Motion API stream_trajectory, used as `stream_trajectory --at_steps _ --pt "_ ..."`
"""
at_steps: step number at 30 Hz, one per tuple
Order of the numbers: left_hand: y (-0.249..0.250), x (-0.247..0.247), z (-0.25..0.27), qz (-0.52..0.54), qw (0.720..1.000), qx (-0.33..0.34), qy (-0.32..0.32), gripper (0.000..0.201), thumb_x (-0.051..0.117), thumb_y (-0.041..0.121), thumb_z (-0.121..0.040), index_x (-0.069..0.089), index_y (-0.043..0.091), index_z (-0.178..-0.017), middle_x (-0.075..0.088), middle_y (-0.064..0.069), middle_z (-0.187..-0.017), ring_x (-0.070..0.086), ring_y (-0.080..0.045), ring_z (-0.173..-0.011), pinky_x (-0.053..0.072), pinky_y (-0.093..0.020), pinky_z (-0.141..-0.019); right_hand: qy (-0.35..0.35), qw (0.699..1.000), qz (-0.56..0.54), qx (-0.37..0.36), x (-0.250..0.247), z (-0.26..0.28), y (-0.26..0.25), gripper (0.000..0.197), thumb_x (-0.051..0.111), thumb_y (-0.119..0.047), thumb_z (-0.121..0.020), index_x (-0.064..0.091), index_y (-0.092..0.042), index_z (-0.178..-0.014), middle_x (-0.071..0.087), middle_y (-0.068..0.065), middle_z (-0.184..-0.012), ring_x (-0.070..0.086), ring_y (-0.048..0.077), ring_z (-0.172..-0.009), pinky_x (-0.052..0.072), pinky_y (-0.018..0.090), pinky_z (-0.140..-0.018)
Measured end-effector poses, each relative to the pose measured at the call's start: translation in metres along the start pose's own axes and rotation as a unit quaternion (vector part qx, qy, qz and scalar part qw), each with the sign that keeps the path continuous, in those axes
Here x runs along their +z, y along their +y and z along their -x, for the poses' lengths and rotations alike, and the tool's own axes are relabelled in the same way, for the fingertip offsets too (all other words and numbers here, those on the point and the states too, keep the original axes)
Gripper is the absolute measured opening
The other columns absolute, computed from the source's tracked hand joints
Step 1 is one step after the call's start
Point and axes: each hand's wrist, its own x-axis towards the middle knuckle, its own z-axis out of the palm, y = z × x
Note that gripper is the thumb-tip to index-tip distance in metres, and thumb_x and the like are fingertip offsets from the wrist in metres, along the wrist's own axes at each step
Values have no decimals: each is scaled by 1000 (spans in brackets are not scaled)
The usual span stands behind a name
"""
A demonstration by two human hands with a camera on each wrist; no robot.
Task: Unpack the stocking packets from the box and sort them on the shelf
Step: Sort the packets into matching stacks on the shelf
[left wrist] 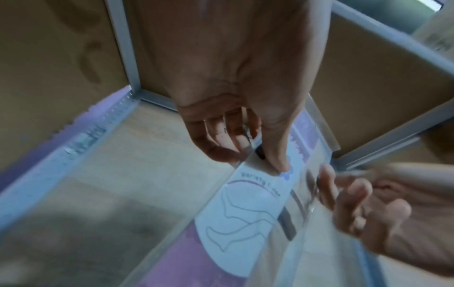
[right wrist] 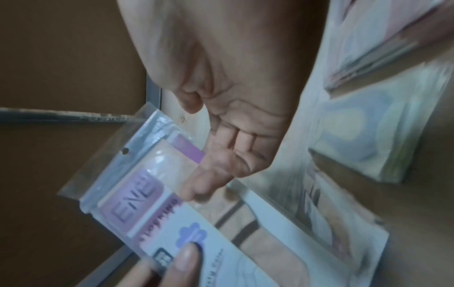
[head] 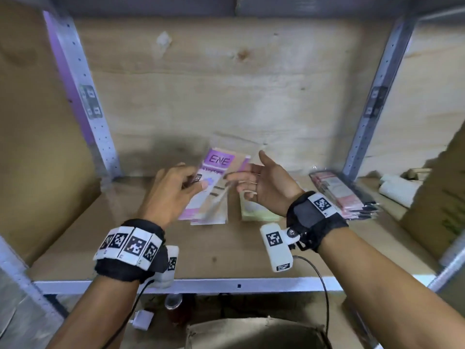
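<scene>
One purple packet is held above the shelf, tilted up at its far end. The left hand pinches it near the middle of its left edge: the thumb presses on the printed front, while the other fingers curl beneath. The right hand is at the packet's upper right edge, palm turned toward it, fingers spread and only lightly bent; the fingertips touch the clear wrapper beside the purple label, and whether they grip it cannot be told.

Three piles lie on the shelf. A purple and beige pile sits right under the held packet. A pale green pile lies just to its right, partly hidden by the right wrist. A pink pile is farther right, near the right upright post. Motion blur hides how many packets each holds.

The shelf is a brown board with a grey metal front rail, and a pale plywood panel stands behind it. Two perforated metal posts frame the bay. White rolls lie beyond the right post.
</scene>
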Motion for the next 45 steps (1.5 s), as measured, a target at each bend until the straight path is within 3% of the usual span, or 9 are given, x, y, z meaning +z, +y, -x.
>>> stream_trajectory --at_steps 5,8,10,13,21,26,32,39,45 --pt "42 20 -10 244 968 -33 -51 8 73 24 -89 74 22 -81 73 4 -76 62 -12 -72 48 -32 -73 57 989 133 -20 -38 27 16 27 60 -38 -93 66 -13 -98 56 -3 -69 44 12 -58 30 22 -52" --pt "49 38 -15 350 929 -112 -42 19 72 22 -89 74 5 -95 70 -16 -86 54 -19 -74 43 -34 -73 50 959 276 -26 -56 43 35 26 68 -35 -89 73 -16 -107 73 -15 -86 66 -2 -79 47 15 -72" --pt "51 50 -14 389 907 -153 -57 22 71 21 -90 74 4 -103 71 -20 -93 54 -22 -75 46 -33 -69 53 950 306 -20 -67 49 41 33 69 -36 -88 70 -14 -114 74 -3 -111 65 9 -107 48 33 -100" --pt "45 69 -14 420 882 -198 -81 22 71 17 -90 72 6 -108 75 -15 -103 65 -20 -77 50 -21 -58 56 961 270 -37 -85 52 45 37 66 -22 -93 62 3 -119 62 26 -124 61 31 -112 38 51 -109" --pt "-2 79 -33 469 832 -296 -10 24 74 42 -84 69 23 -97 73 -6 -103 65 -24 -92 51 -40 -86 -26 958 285 19 -121 55 40 33 68 -17 -90 67 -9 -122 69 12 -123 64 32 -116 48 39 -103" --pt "-24 88 -33 383 886 -262 -8 27 63 37 -95 73 12 -90 68 1 -66 54 -11 -50 44 -20 -49 64 952 298 -13 -142 56 38 27 82 -23 -75 72 -4 -92 71 9 -102 67 28 -97 48 33 -88" --pt "-21 104 -27 328 894 -306 -24 40 52 38 -96 44 23 -60 41 3 -52 33 -15 -45 29 -22 -47 137 958 247 -47 -146 56 35 34 81 -17 -78 65 3 -101 72 19 -100 68 24 -87 50 26 -76" --pt "-6 107 -28 382 868 -313 -42 41 51 55 -96 62 16 -91 46 -8 -75 38 -16 -59 25 -23 -49 172 961 205 -65 -140 52 35 36 70 -10 -87 58 7 -116 68 20 -103 64 28 -91 49 39 -84" --pt "-2 110 -27 488 815 -312 -29 54 47 36 -104 56 23 -52 42 12 -38 40 -3 -29 28 -12 -33 162 963 205 -69 -138 56 36 28 62 -8 -93 56 5 -117 68 10 -90 66 18 -75 53 22 -64"
